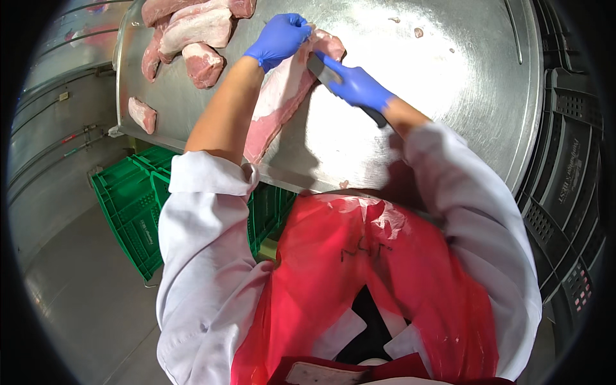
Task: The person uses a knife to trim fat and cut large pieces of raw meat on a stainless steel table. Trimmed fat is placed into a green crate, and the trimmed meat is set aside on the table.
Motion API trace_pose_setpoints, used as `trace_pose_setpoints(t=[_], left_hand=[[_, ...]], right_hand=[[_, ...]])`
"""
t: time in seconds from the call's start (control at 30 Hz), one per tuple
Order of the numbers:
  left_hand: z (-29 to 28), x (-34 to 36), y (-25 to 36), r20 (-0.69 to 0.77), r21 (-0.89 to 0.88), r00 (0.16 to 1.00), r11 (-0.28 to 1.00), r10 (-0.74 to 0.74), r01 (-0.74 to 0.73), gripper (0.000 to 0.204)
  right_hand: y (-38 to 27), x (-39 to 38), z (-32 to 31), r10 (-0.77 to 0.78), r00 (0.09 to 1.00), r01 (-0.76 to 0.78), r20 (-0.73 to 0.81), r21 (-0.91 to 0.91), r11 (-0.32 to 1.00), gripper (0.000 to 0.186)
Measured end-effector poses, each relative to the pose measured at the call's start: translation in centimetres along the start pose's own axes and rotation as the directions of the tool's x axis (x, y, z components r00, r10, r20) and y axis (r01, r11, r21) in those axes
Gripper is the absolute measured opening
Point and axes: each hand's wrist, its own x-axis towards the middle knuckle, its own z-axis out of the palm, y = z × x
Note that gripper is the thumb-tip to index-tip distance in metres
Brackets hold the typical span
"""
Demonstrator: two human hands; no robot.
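Note:
A long piece of raw pale-pink meat [282,96] lies on the steel table [410,83], running from its far end down toward the near edge. My left hand [280,42], in a blue glove, is closed at the far end of this piece, its fingertips pinching a bit of the edge. In my blue-gloved right hand [358,85] is a knife [323,69] with a dark handle, its blade against the meat's right side near the far end. The right index finger stretches along the blade. Part of the meat is hidden behind my left forearm.
Several more meat pieces [196,32] are heaped at the table's far left, with a small piece [142,115] nearer the left edge. Green crates [131,212] stand below on the left. Black crates [564,154] are stacked along the right side. Small scraps [418,32] dot the steel.

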Motion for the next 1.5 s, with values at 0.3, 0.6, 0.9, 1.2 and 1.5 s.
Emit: trace_pose_setpoints(t=[0.3,0.6,0.9,1.2,1.5], left_hand=[[-2.6,-1.4,-0.8,0.001,-0.336,1.000,0.942,-0.019,0.019,0.013],[3.1,-5.2,1.0,-0.521,0.047,0.829,0.977,0.202,-0.208,0.032],[11.1,-7.5,2.9,-0.769,-0.140,0.599,0.855,0.225,-0.500,0.012],[8.5,-11.8,5.0,-0.759,-0.224,0.618,0.809,0.205,-0.543,0.011],[7.5,-15.2,7.2,-0.815,-0.163,0.500,0.713,0.292,-0.682,0.011]], right_hand=[[-1.9,-2.2,2.5,-0.006,0.996,0.002,0.090,0.044,0.999,0.073],[0.1,-3.2,11.7,-0.131,0.981,0.155,-0.140,0.182,0.971,0.055],[-2.3,-0.9,17.8,0.052,0.967,-0.002,-0.251,0.193,0.981,0.063],[-4.8,1.0,20.5,0.103,0.965,-0.041,-0.240,0.249,0.968,0.065],[-4.5,1.0,23.5,0.114,0.990,-0.088,-0.080,0.277,0.957,0.082]])
